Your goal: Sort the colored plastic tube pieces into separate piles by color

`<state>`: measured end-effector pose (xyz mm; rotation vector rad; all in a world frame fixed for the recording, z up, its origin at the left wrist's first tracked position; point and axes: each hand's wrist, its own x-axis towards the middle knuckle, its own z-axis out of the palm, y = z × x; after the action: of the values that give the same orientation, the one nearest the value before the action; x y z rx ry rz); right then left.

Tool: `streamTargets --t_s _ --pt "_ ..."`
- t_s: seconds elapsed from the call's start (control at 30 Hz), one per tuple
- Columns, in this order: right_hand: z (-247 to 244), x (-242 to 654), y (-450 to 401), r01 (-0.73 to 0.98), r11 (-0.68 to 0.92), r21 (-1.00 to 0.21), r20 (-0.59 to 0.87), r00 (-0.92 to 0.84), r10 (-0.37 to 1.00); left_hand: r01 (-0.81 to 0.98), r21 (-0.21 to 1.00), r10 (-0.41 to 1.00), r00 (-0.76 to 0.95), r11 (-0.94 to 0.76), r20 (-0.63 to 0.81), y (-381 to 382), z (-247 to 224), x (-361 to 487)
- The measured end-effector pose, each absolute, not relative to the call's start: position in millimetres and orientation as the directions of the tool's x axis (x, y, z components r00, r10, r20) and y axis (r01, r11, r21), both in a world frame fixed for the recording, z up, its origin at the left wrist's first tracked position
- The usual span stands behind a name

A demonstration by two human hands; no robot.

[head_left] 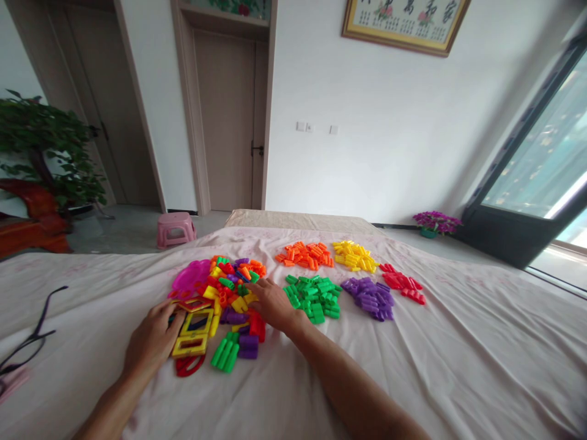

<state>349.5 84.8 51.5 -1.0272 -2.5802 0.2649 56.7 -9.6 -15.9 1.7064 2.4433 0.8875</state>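
Observation:
My left hand (153,336) is beside the left edge of a mixed pile, its fingers bent around a small teal bit that I cannot make out. Touching that hand are flat yellow window-like frames (190,346), with a red curved piece (189,365) below them. My right hand (274,304) reaches into the right side of the mixed plastic blocks (224,284), fingers apart, close to a yellow block (239,304); its fingertips are partly hidden. Joined green tube blocks (225,353) and a purple block (248,346) lie nearest me.
Single-colour heaps of orange (305,255), yellow (355,256), green (315,297), purple (370,298) and red blocks (402,283) lie to the right. A magenta plate (189,278) is behind the pile. Eyeglasses (34,336) rest far left on the wrinkled cloth (458,366).

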Motion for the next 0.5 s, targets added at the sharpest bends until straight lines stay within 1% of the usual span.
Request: streamTargets --t_s 0.17,0.4,0.5 --pt "47 351 87 0.665 0.68 -0.31 0.25 -0.633 0.733 0.857 0.456 0.871 -0.397 0.239 0.29 -9 -18 54" --pt "47 354 82 0.682 0.683 -0.261 0.219 -0.648 0.73 0.843 0.491 0.888 -0.383 0.222 0.255 -7 -25 47" --pt "45 355 84 0.69 0.672 -0.27 0.206 -0.64 0.74 0.846 0.491 0.895 -0.366 0.207 0.253 -4 -31 41"
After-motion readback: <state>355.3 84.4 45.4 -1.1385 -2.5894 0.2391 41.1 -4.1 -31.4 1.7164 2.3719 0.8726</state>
